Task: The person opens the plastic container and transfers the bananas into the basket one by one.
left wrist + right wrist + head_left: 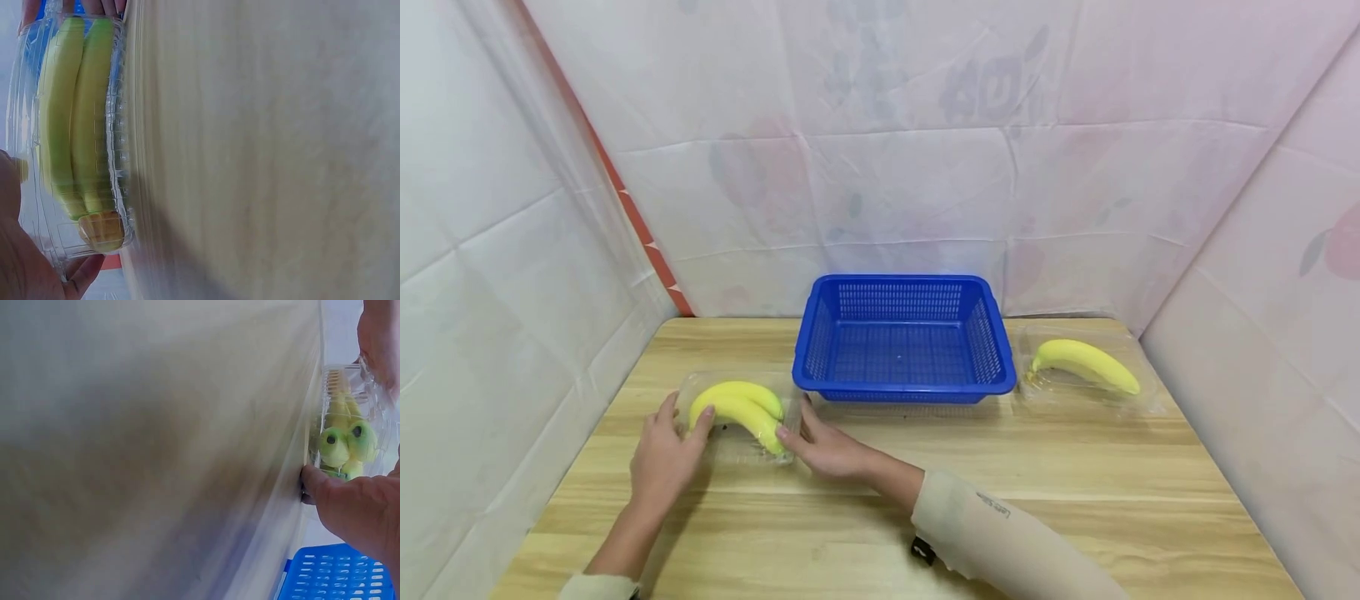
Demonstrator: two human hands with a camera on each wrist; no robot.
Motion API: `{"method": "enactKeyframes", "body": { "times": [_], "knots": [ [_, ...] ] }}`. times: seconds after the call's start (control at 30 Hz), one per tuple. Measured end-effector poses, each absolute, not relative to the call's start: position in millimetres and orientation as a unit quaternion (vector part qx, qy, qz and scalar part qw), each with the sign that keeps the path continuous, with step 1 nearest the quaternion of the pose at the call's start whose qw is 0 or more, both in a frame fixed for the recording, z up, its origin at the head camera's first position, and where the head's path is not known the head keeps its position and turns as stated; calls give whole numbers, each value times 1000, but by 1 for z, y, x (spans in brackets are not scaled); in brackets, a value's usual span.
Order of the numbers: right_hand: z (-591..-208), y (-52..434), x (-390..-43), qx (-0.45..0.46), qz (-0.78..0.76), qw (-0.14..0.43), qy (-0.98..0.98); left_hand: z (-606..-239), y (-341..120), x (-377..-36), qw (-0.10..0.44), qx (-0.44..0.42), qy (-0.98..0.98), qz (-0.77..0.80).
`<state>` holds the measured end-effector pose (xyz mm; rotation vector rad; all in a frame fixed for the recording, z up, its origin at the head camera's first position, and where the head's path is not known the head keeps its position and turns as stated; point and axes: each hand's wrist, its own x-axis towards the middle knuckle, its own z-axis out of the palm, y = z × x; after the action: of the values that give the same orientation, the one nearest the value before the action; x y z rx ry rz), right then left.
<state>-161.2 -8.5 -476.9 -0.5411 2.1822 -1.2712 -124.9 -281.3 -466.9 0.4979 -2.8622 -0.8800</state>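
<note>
A clear plastic clamshell box [730,450] with yellow bananas [737,407] inside lies at the left of the table, between both hands. My left hand [662,458] grips its left end; in the left wrist view the thumb is over the lid and fingertips [87,275] show at the lower edge. At the opposite end my right hand [833,450] holds the box, thumb toward the front corner and fingers behind. Greenish banana ends [344,444] face the right hand in the right wrist view. The lid looks closed over the fruit.
A blue slotted basket [902,389] stands at the back middle of the wooden table [820,533], with nothing seen inside it. To its right lies another clear box [1052,400] holding a banana [1086,362]. Pale printed sheets [887,183] enclose the back and sides.
</note>
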Motion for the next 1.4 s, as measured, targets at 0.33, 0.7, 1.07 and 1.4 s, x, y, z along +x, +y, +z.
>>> {"method": "enactKeyframes", "body": {
  "times": [0.33, 0.7, 1.07, 1.4],
  "knots": [
    [-474, -4, -145, -202, -469, 283, 812, -466, -277, -112, 58, 158, -944, -283],
    [-475, -1, -121, -183, -424, 273, 844, -466, -273, -96, 58, 157, -946, -279],
    [-471, 19, -104, -192, -414, 267, 849, -467, -258, -82, 62, 138, -950, -274],
    [-471, 41, -94, -176, -428, 279, 841, -466, -236, -72, 72, 125, -952, -272]
  ]
}}
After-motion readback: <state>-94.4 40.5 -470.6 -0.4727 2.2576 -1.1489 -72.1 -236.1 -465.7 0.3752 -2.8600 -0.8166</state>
